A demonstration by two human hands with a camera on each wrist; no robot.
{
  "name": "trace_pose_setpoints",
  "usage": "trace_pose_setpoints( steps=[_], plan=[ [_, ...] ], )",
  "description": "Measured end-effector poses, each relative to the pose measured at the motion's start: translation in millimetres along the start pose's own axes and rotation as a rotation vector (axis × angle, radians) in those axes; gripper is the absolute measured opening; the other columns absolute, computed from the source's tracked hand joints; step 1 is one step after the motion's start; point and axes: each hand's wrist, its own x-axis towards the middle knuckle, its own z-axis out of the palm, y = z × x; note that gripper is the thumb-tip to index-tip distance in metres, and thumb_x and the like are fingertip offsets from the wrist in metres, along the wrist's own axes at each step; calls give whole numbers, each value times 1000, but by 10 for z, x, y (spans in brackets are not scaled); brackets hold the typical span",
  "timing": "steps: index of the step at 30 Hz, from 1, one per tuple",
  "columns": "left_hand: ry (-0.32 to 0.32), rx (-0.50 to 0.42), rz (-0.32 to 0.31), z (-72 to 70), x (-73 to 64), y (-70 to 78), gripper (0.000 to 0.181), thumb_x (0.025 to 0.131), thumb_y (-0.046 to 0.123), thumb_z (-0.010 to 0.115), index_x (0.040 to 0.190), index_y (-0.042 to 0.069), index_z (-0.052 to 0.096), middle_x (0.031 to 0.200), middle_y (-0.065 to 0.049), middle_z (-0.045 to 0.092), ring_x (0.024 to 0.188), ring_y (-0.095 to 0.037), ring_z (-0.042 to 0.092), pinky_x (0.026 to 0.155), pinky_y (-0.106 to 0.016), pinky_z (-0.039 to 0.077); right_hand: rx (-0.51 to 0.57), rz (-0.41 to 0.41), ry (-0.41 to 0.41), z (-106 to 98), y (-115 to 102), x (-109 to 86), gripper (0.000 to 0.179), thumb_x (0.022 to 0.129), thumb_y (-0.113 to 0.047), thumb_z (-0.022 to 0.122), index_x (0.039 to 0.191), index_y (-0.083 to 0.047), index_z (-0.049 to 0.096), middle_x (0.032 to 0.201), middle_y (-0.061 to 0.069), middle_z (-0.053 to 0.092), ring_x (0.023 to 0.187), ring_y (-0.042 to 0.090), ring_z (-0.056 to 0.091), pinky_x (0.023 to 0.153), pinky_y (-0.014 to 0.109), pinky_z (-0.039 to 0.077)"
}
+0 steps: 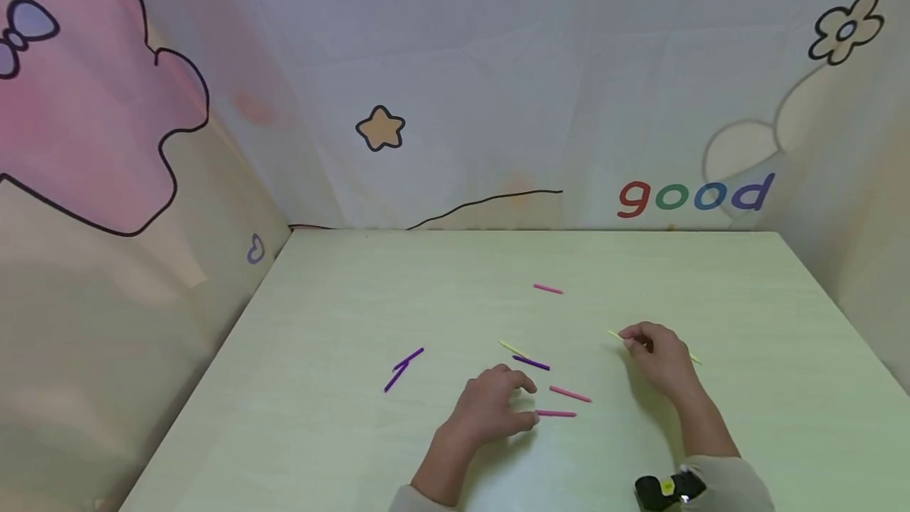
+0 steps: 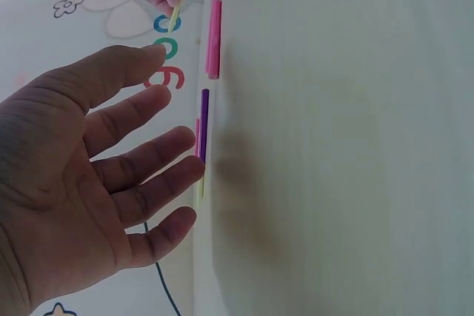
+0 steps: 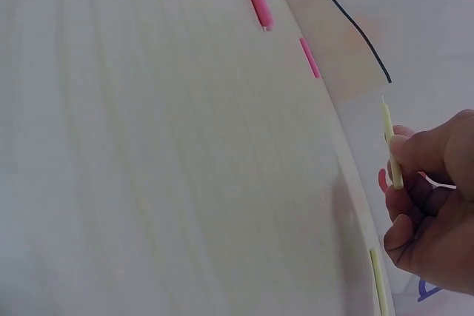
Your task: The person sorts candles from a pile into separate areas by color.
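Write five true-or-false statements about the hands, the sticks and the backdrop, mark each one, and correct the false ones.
1. The right hand pinches a yellow stick. True.
2. In the head view, two purple sticks lie left of the left hand. True.
3. The left hand grips a purple stick. False: it holds nothing, and its fingers are spread.
4. The stick farthest from the person is yellow. False: it is a pink stick.
5. The word "good" on the backdrop is all one colour. False: its letters are in several colours.
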Motion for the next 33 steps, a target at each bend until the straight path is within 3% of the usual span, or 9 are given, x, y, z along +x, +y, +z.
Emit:
trace_pose_setpoints(
  steps=[17, 27, 33],
  plan=[
    [-67, 36, 13, 116, 105, 174, 27, 72, 28, 76, 97, 21, 69, 87, 7, 55, 81, -5, 50, 66, -25, 39, -24, 135, 51, -254, 272, -132, 19, 92, -1, 46, 104, 7, 59, 92, 18, 57, 83, 30, 47, 69, 40, 36],
    [-77, 12, -4, 146, 122, 207, 28, 71, 24, 77, 97, 19, 69, 80, 8, 50, 73, -4, 45, 63, -22, 37, -37, 226, 77, -352, 409, -207, 23, 94, -4, 45, 109, 7, 57, 97, 21, 55, 85, 32, 47, 69, 41, 36],
    [-74, -65, -43, 157, 144, 199, 26, 67, 15, 79, 91, 14, 69, 76, 7, 50, 70, -5, 45, 61, -19, 37, -51, 242, 97, -401, 465, -252, 23, 93, -4, 46, 108, 9, 57, 94, 21, 55, 84, 32, 46, 68, 40, 35]
  ],
)
